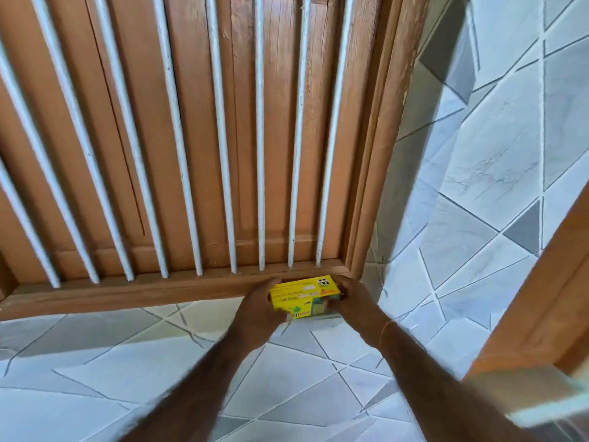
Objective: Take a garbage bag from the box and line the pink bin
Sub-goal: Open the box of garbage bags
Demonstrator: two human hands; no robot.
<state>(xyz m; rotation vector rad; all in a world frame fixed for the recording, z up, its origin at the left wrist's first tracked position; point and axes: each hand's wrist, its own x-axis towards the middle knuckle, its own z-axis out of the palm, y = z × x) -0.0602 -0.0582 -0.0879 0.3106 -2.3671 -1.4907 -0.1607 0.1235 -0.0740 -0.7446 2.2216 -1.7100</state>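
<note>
Both bare forearms are reaching up from the bottom of the frame, and I am seeing the left hand (255, 309) and right hand (352, 299) gripping opposite ends of the small yellow cardboard box (301, 296), fingers curling round it, at lower centre. It is sitting against the wooden sill of the brown window frame with white bars (178, 283). I judge the task is barely starting: no bag is showing, and the pink bin is lying outside the picture. Grey patterned wall tiles (497, 161) are filling the right side; nothing is blocking the hands.
</note>
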